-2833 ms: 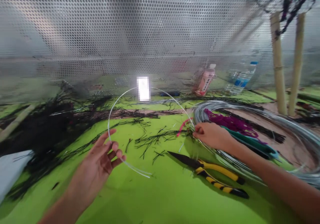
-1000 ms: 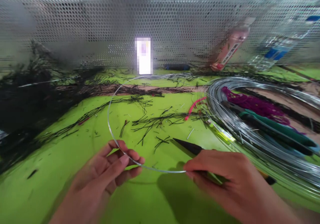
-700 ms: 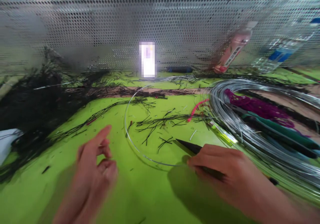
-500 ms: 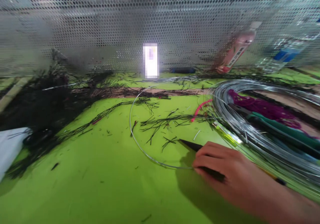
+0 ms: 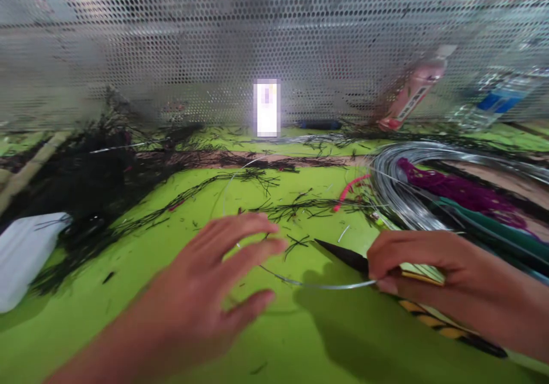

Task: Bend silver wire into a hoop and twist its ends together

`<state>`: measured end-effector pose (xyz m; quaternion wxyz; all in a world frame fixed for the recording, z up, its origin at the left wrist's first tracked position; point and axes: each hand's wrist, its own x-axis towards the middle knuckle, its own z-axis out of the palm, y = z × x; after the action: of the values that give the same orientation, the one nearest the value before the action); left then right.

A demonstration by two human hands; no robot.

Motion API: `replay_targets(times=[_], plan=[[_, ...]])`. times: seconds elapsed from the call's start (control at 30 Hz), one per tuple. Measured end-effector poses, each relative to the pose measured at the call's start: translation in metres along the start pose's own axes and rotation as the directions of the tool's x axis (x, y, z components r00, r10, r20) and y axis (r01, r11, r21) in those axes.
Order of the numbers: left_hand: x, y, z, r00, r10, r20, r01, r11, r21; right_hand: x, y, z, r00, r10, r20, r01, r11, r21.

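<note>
My right hand (image 5: 433,281) pinches the end of a thin silvery wire (image 5: 330,286) between thumb and fingertips. The wire curves leftward in a loop just above the green tabletop (image 5: 180,350). My left hand (image 5: 214,278), slightly blurred, is open over the loop, fingers spread and partly covering it; whether it touches the wire I cannot tell. Behind my right hand lies a pointed black tool (image 5: 341,254), its tip toward the left. A yellow-and-black striped handle (image 5: 446,324) shows below that hand; the join between the two is hidden.
A big wire coil (image 5: 394,181) lies right, around purple cord (image 5: 463,198) and a green handle (image 5: 476,219). Dark strands (image 5: 141,161) pile up at left beside a white object (image 5: 30,252). A pink bottle (image 5: 414,90) and a clear bottle (image 5: 493,101) lean on the perforated panel (image 5: 193,47).
My left hand has come in from the lower left, over the wire loop. My right hand has shifted right with the wire end, uncovering more of the striped handle. The view has shifted slightly.
</note>
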<state>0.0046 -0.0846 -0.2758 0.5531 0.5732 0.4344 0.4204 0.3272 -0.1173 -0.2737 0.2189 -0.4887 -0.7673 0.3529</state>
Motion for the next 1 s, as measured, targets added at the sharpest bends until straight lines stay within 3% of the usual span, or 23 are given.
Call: replay_targets(times=[0.07, 0.13, 0.2, 0.33, 0.8, 0.9, 1.0], plan=[[0.011, 0.010, -0.007, 0.962, 0.132, 0.237, -0.213, 0.910, 0.355, -0.002, 0.008, -0.008, 0.998, 0.020, -0.052, -0.020, 1.000, 0.012], [0.017, 0.010, -0.007, 0.874, 0.217, 0.434, -0.453, 0.686, 0.570, -0.001, 0.014, -0.013, 0.996, 0.033, -0.079, -0.029, 0.999, 0.044], [0.017, 0.007, -0.004, 0.811, 0.263, 0.523, -0.568, 0.568, 0.596, 0.000, 0.017, -0.016, 0.996, 0.052, -0.078, -0.046, 0.996, 0.074], [0.011, 0.001, 0.004, 0.750, 0.295, 0.592, -0.646, 0.519, 0.559, 0.003, 0.020, -0.020, 0.994, 0.102, -0.048, -0.097, 0.991, 0.086], [0.003, -0.009, 0.013, 0.827, 0.301, 0.474, -0.555, 0.570, 0.606, 0.005, 0.021, -0.011, 0.992, 0.106, -0.066, -0.104, 0.994, 0.033], [0.000, -0.015, 0.015, 0.850, 0.215, 0.481, -0.507, 0.584, 0.634, 0.006, 0.021, -0.007, 0.994, 0.099, -0.045, -0.102, 0.993, -0.053], [-0.002, -0.020, 0.018, 0.851, 0.045, 0.524, -0.425, 0.644, 0.636, 0.008, 0.023, -0.001, 0.998, 0.051, 0.033, -0.045, 0.987, -0.152]])
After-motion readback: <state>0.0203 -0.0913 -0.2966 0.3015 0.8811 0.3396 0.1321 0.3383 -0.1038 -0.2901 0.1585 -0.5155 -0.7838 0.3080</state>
